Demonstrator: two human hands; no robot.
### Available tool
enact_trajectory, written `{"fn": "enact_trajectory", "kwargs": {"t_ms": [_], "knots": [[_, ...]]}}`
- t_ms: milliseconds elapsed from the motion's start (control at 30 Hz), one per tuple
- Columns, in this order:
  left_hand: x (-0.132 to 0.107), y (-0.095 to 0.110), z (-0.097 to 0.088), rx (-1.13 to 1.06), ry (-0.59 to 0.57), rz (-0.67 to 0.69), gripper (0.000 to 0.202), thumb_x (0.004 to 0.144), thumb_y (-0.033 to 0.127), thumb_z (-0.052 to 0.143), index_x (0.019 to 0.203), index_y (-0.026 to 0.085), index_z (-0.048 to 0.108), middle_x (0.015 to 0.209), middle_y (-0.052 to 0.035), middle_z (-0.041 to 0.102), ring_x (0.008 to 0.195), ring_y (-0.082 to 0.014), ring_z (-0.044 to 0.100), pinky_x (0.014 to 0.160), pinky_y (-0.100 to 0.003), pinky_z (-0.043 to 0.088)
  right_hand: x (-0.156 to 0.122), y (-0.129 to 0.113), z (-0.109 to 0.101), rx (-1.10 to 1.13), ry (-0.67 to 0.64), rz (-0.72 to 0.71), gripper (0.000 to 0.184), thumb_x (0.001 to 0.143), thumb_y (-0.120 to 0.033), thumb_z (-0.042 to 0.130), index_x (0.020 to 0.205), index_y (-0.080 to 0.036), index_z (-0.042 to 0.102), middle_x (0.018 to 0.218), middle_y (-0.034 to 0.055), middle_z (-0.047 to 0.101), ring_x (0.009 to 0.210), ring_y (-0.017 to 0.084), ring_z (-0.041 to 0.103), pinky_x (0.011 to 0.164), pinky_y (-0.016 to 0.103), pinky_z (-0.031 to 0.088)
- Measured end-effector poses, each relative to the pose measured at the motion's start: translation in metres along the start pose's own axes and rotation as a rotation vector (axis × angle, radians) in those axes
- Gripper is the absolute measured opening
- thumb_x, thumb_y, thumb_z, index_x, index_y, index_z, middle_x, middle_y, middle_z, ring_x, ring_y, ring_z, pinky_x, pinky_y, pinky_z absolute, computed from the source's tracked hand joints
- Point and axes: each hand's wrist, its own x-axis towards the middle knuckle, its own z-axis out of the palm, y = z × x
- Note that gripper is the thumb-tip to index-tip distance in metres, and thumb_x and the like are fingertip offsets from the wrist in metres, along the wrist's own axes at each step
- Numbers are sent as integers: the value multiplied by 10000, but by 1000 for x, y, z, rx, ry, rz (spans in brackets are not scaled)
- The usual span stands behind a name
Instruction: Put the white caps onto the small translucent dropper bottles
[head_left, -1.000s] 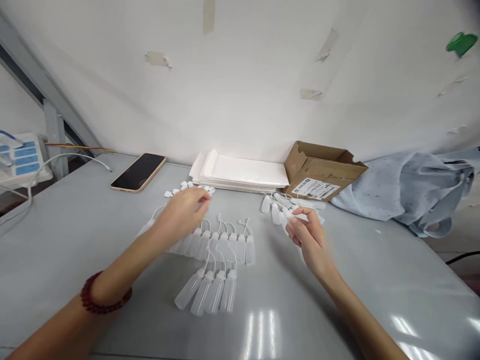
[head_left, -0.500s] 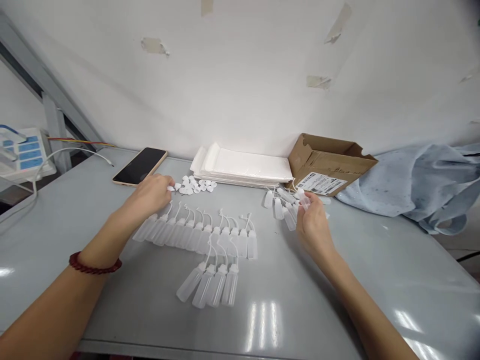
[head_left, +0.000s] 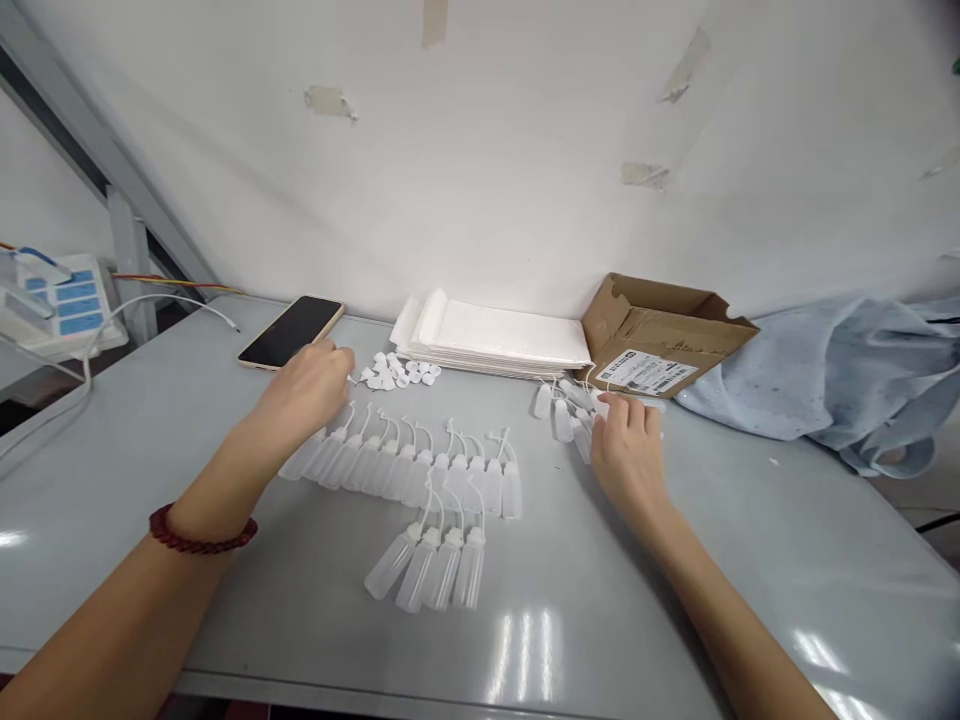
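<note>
My left hand (head_left: 311, 385) is closed in a pinch beside a pile of small white caps (head_left: 386, 375), with a bit of white at its fingertips that looks like a cap. On the right, my right hand (head_left: 630, 445) has its fingers curled over a small translucent plastic bottle (head_left: 600, 402) in a loose heap of bottles (head_left: 562, 420); the fingers partly hide it. Between the hands lies a long row of such bottles (head_left: 405, 472), each with a thin white strap at its neck. Several more bottles (head_left: 442, 570) lie in front of that row.
A phone (head_left: 292, 332) lies behind my left hand. Against the wall are a stack of white padded envelopes (head_left: 495, 335) and an open cardboard box (head_left: 667, 345). Light blue cloth (head_left: 810, 370) lies at the right. A power strip (head_left: 67, 305) and white cable (head_left: 161, 298) are at the left.
The view has shifted slightly. My right fingers now cover more of the bottle, which showed raised at their tips before. My left hand stays by the caps, with less white showing at its fingertips.
</note>
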Motion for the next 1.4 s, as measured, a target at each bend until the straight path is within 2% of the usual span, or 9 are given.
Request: {"fn": "enact_trajectory", "kwargs": {"t_ms": [333,467,567,633,767,900,1033,1167,1400], "knots": [[-2,0,2,49,24,16,312,776,89,407,958,95,661,1003,-174,640,926,-309,623,724,-353,454,0,-7,-8,53,53,-11,196,869,-166,442,1008,-103,565,1054,191,549,940,304,461,757,425,423],[-5,4,-1,24,30,-10,294,787,129,395,937,129,648,998,-155,648,931,-314,622,651,-340,447,-3,-23,-27,244,54,-26,170,887,-183,434,1008,-132,541,1039,174,540,964,299,469,776,438,429],[-7,9,-7,-3,26,-20,277,798,202,403,947,146,629,1014,-140,652,925,-314,622,625,-341,443,-11,-47,-53,529,-58,-18,116,900,-194,438,976,-165,520,937,117,553,887,246,503,721,373,453],[-8,13,-11,-29,27,-31,273,800,240,405,948,159,621,1016,-126,657,905,-309,626,624,-347,442,-19,-65,-70,705,-202,-81,96,911,-182,421,940,-178,512,848,76,562,804,206,530,676,330,453],[-10,21,-16,-163,68,-58,264,777,294,437,917,170,624,984,-111,675,883,-309,630,641,-357,449,-35,-91,-91,766,-355,-302,167,875,-290,518,968,-152,524,724,40,568,658,186,523,618,333,430],[-10,24,-13,-277,104,-54,282,746,333,473,894,160,639,915,-108,695,873,-303,636,677,-359,463,-44,-96,-91,728,-400,-342,413,751,-438,656,992,-121,544,714,57,583,642,207,532,582,338,434],[-9,25,-12,-321,139,-40,282,729,357,495,862,160,647,864,-94,703,837,-283,644,712,-351,470,-46,-95,-88,724,-417,-365,543,692,-470,705,1052,-98,539,761,83,618,669,221,558,611,355,463],[-9,26,-11,-343,177,-40,271,725,358,506,849,164,647,832,-74,706,808,-259,650,716,-334,472,-47,-95,-86,699,-463,-385,582,720,-471,685,1108,-67,528,778,102,643,665,224,577,620,360,469],[-10,29,-13,-360,184,-41,269,723,362,519,841,159,651,805,-66,706,783,-246,655,724,-325,476,-47,-96,-82,711,-512,-395,508,750,-426,644,1111,-85,532,846,116,677,734,247,623,640,360,480]]}}
